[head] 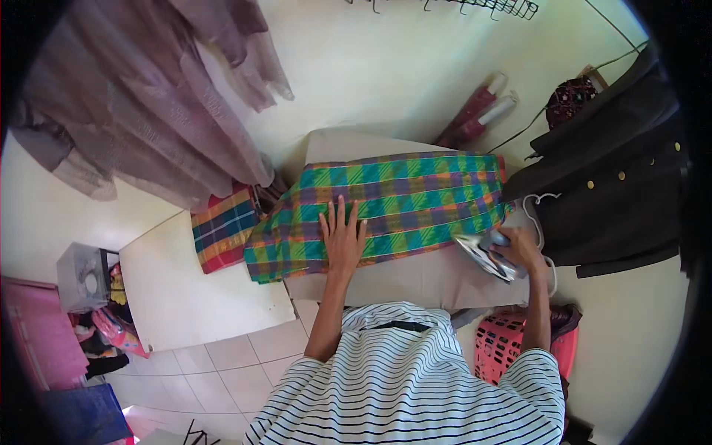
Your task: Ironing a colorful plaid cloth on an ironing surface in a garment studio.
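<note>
A green, purple and orange checked cloth [400, 200] lies spread along an ironing board [411, 281] with a beige cover. Flat on the cloth's left half rests my left hand [342, 239], fingers apart and holding nothing. My right hand [523, 247] grips the handle of a clothes iron [486, 256] near the board's right end. The iron's metal soleplate is tilted into view, with its tip by the cloth's lower right edge. From the iron's rear, a pale cord [538, 222] runs up beside a dark hanging garment.
Mauve garments [167, 111] hang at upper left, a dark buttoned garment [606, 183] at right. A folded checked cloth [225, 231] lies on the white table [206, 295]. Below the board's right end stands a pink laundry basket [498, 342]. Wrapped rolls [473, 114] lean against the wall.
</note>
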### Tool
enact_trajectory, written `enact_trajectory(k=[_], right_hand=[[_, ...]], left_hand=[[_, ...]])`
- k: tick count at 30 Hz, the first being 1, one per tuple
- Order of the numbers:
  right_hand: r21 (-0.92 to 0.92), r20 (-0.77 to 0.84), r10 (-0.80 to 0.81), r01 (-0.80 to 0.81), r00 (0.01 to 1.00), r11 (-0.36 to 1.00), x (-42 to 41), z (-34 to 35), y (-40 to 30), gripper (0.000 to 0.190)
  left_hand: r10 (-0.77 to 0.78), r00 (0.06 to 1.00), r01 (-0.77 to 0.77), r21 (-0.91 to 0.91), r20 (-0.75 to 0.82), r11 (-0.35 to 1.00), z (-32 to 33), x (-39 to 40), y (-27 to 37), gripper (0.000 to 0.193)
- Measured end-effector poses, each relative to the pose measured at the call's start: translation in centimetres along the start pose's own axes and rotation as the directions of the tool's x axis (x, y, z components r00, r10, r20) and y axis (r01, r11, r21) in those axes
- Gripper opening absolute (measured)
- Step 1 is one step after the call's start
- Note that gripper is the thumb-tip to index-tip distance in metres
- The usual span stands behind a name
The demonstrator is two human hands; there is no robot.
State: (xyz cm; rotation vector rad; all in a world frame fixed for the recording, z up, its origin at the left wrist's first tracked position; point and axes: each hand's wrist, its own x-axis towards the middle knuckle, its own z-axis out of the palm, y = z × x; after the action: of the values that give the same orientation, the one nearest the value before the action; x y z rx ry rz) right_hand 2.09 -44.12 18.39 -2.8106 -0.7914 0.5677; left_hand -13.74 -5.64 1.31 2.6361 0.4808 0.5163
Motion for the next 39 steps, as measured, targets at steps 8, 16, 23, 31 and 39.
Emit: enact_trajectory(k=[8, 16, 23, 31, 39], right_hand=[[0.472, -0.228, -0.026, 0.134, 0.973, 0.871, 11.3, 10.0, -18.5, 0.055], [0.291, -0.116, -0.149, 0.177, 0.982, 0.94, 10.6, 14.9, -22.2, 0.046], [0.237, -0.248, -0.111, 0.172, 0.962, 0.956, 10.7, 15.6, -24.4, 0.05], [0.159, -0.327, 0.17, -0.123, 0.93, 0.98, 23.4, 10.9, -22.8, 0.056], [0.262, -0.313, 0.234, -0.153, 0.92, 0.953, 17.1, 14.4, -23.4, 0.056]], left_hand=[[-0.013, 0.999, 0.007, -0.132, -0.046, 0.991, 0.5, -0.9, -2.2, 0.045], [-0.095, 0.986, 0.104, -0.057, 0.138, 0.993, -0.9, 1.8, -1.7, 0.047], [-0.012, 0.998, 0.01, 0.035, 0.064, 0.999, -0.3, 3.5, -2.9, 0.048], [-0.002, 0.994, -0.003, 0.044, 0.108, 0.999, -0.6, 4.0, -2.8, 0.05], [-0.009, 0.994, 0.026, -0.15, 0.111, 0.988, 1.0, 8.9, -1.8, 0.051]])
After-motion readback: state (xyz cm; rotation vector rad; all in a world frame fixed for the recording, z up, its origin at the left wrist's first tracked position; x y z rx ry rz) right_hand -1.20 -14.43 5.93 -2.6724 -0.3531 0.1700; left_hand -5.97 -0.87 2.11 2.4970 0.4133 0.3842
